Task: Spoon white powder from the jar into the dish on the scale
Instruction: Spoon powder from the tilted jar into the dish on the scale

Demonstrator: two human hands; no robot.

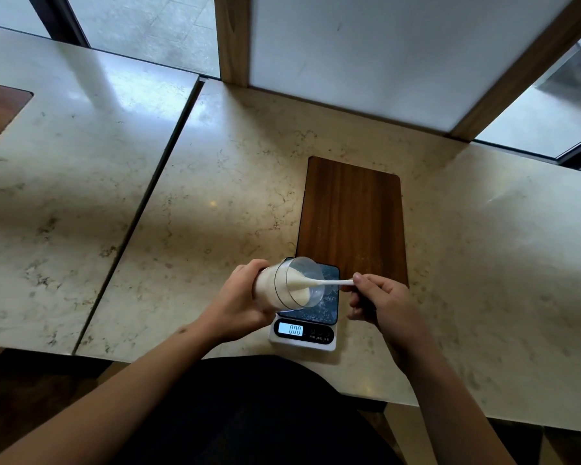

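Your clear plastic jar of white powder lies tipped on its side above the small white digital scale, mouth facing right. Your left hand wraps its base, fingers closed around it, forearm angled in from lower left. Your right hand pinches the white plastic spoon by its handle, bowl inside the jar mouth. The scale sits on the pale marble bench, reading 0.00, beside a dark wooden board. The dish cannot be made out clearly.

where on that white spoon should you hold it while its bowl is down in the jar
Pinch the spoon at the far end of its thin handle, from the right, as the right hand does. The bowl is buried in powder inside the tilted jar, whose mouth faces right, leaving only the handle exposed.
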